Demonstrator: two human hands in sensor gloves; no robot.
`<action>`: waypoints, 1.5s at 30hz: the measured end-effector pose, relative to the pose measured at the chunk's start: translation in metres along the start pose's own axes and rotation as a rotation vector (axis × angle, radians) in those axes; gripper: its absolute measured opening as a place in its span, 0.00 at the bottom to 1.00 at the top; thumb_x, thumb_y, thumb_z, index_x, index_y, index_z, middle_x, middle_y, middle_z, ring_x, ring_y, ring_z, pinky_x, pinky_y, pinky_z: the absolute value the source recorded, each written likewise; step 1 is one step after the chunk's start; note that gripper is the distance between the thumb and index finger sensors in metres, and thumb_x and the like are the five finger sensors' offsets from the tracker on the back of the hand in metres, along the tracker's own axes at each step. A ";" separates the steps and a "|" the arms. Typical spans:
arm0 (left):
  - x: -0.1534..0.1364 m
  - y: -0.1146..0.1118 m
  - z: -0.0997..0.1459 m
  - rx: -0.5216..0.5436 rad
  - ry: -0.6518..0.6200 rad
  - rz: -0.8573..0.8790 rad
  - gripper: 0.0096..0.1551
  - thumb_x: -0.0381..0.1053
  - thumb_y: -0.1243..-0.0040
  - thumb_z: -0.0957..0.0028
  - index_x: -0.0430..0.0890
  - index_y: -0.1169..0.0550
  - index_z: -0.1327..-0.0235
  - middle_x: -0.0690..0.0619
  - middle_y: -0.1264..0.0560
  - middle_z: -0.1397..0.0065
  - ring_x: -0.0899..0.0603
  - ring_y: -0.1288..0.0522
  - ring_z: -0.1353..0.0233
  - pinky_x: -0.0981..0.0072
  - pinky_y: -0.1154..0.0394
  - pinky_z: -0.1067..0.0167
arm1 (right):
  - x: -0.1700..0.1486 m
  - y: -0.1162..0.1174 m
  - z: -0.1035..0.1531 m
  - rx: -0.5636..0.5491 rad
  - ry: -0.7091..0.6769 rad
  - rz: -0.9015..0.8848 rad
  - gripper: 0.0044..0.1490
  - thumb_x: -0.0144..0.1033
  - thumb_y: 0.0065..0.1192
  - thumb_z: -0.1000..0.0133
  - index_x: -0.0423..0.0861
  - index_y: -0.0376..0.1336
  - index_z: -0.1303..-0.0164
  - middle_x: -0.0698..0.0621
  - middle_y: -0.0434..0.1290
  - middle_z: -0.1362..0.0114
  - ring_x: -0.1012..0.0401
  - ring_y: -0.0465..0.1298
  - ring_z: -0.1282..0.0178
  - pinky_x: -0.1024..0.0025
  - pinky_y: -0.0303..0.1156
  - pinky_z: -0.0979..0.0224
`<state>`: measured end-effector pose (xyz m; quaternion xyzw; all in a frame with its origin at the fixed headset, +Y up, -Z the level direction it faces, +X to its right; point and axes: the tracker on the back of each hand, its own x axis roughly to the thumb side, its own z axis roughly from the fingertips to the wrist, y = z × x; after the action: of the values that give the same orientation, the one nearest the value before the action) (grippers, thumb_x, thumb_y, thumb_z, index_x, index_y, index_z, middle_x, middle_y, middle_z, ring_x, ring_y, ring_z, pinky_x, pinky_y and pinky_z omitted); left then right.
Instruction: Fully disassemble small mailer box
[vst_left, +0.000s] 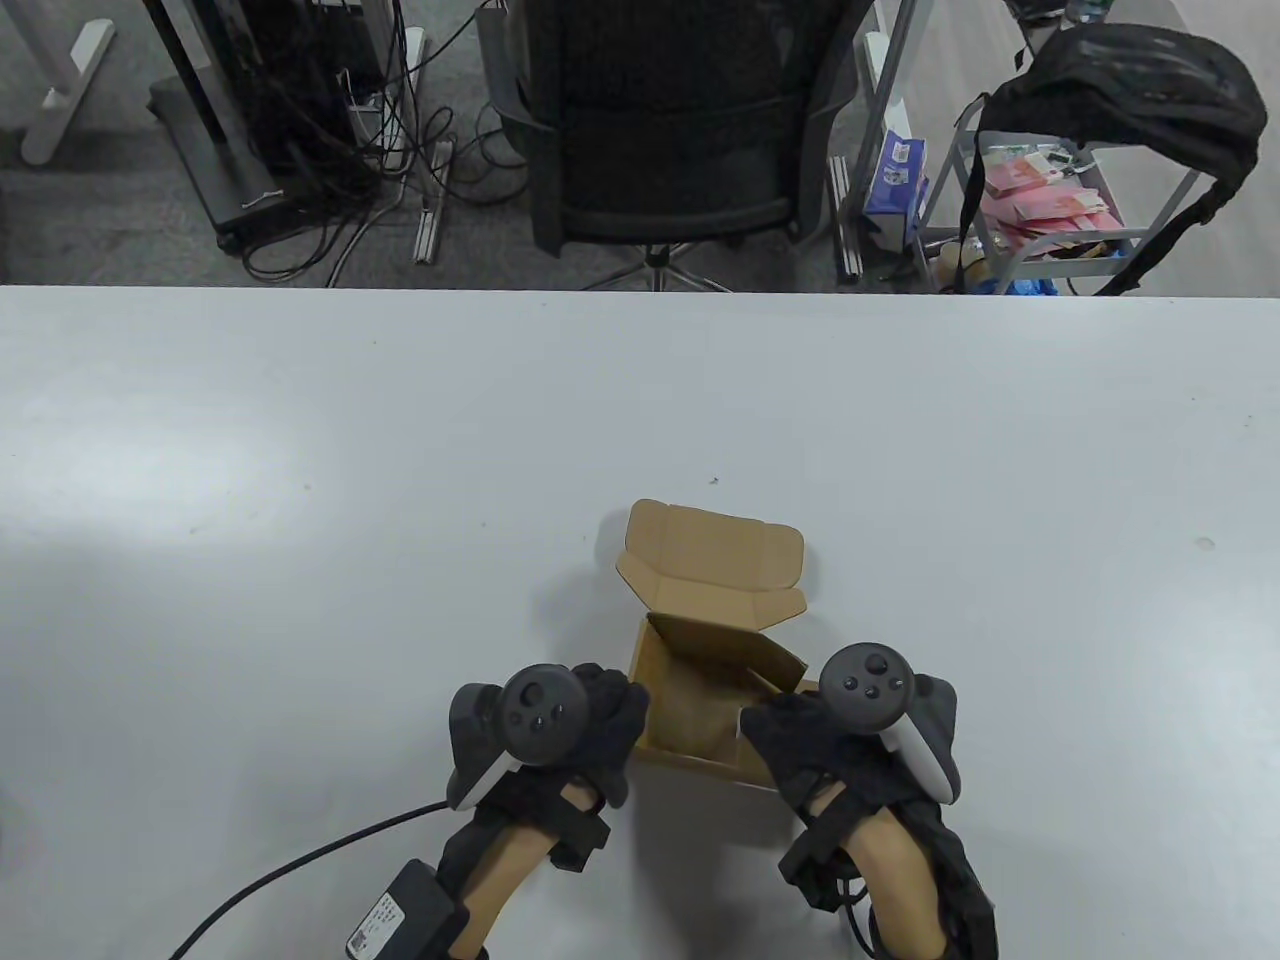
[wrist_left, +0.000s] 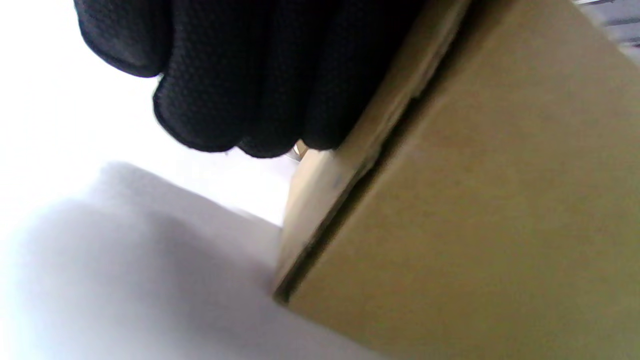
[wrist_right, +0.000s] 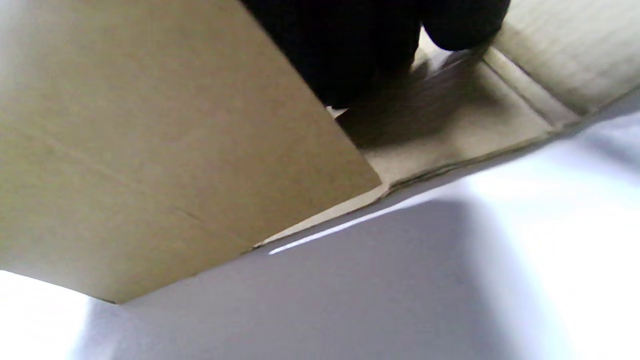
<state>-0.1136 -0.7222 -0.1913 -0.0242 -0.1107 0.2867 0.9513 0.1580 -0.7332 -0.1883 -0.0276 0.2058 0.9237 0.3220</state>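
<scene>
Two hands on mailer box (vst_left: 700, 690), lid up | left hand (vst_left: 560, 730) touches left wall | right hand (vst_left: 840, 740) seemingly grips right wall, fingers inside

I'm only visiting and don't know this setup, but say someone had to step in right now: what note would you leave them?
Left hand: fingers rest on the left wall of the mailer box, outside.
Right hand: fingers hooked over the right wall, which looks to be folding outward; exact grip hidden.
Box: sits on the white table near the front edge, between the hands. Its lid is open and stands up at the far side.
Done: lid opened, right side apparently started.
Left: release both side walls, the front and back, and flatten everything.
</scene>
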 end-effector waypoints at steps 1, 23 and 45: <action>0.000 0.000 0.000 0.000 0.004 0.004 0.33 0.63 0.46 0.50 0.38 0.13 0.56 0.38 0.16 0.46 0.35 0.17 0.47 0.37 0.26 0.42 | 0.000 0.000 0.000 0.002 0.000 -0.001 0.42 0.58 0.53 0.55 0.37 0.72 0.47 0.44 0.67 0.29 0.45 0.56 0.25 0.45 0.57 0.29; 0.083 0.021 0.010 -0.044 -0.498 -0.154 0.36 0.71 0.52 0.51 0.53 0.19 0.38 0.57 0.34 0.18 0.35 0.43 0.16 0.32 0.49 0.23 | -0.012 -0.004 -0.003 0.062 0.015 -0.077 0.40 0.56 0.52 0.55 0.40 0.72 0.46 0.50 0.64 0.28 0.51 0.53 0.24 0.51 0.53 0.27; 0.070 0.009 0.000 -0.050 -0.502 -0.353 0.40 0.73 0.54 0.55 0.48 0.14 0.52 0.56 0.25 0.25 0.36 0.38 0.18 0.34 0.47 0.23 | -0.016 -0.003 -0.003 0.086 0.019 -0.096 0.39 0.56 0.53 0.54 0.41 0.71 0.45 0.52 0.62 0.27 0.53 0.51 0.23 0.53 0.52 0.26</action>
<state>-0.0615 -0.6765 -0.1781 0.0437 -0.3515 0.1115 0.9285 0.1721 -0.7410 -0.1894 -0.0326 0.2467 0.8973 0.3647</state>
